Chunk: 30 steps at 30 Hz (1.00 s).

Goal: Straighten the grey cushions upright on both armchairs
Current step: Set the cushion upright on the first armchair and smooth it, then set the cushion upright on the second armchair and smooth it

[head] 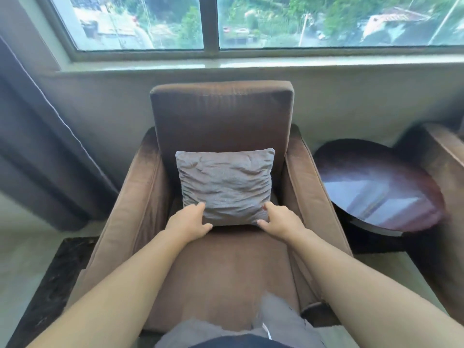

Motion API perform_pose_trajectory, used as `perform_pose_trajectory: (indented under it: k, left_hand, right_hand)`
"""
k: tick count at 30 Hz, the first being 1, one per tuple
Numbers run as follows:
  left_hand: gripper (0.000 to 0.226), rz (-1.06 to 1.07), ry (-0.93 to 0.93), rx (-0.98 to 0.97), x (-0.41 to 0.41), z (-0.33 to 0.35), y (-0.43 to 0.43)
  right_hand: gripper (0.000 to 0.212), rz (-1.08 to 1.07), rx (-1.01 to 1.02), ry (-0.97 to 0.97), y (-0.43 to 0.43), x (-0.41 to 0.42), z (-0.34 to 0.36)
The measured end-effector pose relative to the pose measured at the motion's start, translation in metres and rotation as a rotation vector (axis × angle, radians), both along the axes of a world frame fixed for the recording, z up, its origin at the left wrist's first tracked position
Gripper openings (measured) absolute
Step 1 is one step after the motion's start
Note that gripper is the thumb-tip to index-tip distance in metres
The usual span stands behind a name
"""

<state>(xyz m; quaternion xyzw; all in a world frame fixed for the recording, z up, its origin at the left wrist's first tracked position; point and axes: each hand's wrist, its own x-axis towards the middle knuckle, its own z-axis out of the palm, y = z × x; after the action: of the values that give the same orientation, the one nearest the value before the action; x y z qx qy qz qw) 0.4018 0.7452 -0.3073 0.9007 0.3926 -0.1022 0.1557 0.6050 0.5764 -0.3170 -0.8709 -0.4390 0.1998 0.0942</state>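
— What are you holding?

— I'm gripping one grey cushion (224,185) by its bottom corners: my left hand (189,223) is pinching the left corner, my right hand (281,221) the right.

— Where is it sitting?

— It's leaning upright against the armchair (221,272) back, bottom edge on the seat.

— Any writing?

— I'm seeing none. One round table (376,187) is standing beside the chair, with part of a second armchair (444,156) past it.

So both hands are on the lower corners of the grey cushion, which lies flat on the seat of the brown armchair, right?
Not quite. The head view shows the grey cushion standing upright against the backrest of the brown armchair, not flat. The left hand and right hand do hold its lower corners.
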Motion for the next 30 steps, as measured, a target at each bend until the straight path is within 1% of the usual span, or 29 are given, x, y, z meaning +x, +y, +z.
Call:
perform_pose_trajectory:
  k: [3,7,10,12,15,18,24,27,30]
  left_hand:
    - [0.048,-0.018,0.024,-0.004,-0.013,0.04,-0.033]
    - [0.043,-0.033,0.04,-0.023,-0.018,0.088,-0.066]
    - [0.042,-0.1,0.017,0.014,-0.008,0.12,-0.088]
    - [0.041,-0.173,-0.026,0.033,0.006,0.136,-0.107]
    - [0.037,-0.316,-0.068,0.013,0.035,0.145,-0.145]
    - [0.03,-0.497,-0.077,0.007,0.067,0.151,-0.201]
    - [0.036,-0.781,-0.105,-0.055,0.134,0.167,-0.326]
    - [0.037,-0.878,-0.12,-0.052,0.172,0.174,-0.388]
    - [0.038,-0.966,-0.116,-0.025,0.214,0.181,-0.454]
  right_hand:
    - [0.033,0.034,-0.052,0.0,-0.028,-0.013,0.046]
    - [0.036,0.031,-0.079,0.013,-0.063,-0.025,0.096]
    - [0.034,-0.011,-0.061,0.022,-0.086,-0.033,0.123]
    - [0.038,-0.066,-0.041,0.022,-0.109,-0.037,0.137]
    - [0.041,-0.208,0.0,0.015,-0.159,-0.042,0.148]
    - [0.038,-0.384,0.022,0.013,-0.227,-0.044,0.156]
    - [0.038,-0.725,0.047,-0.005,-0.385,-0.025,0.17]
    - [0.04,-0.878,0.052,-0.021,-0.461,-0.01,0.17]
    - [0.037,-0.997,0.067,-0.025,-0.531,0.013,0.166]
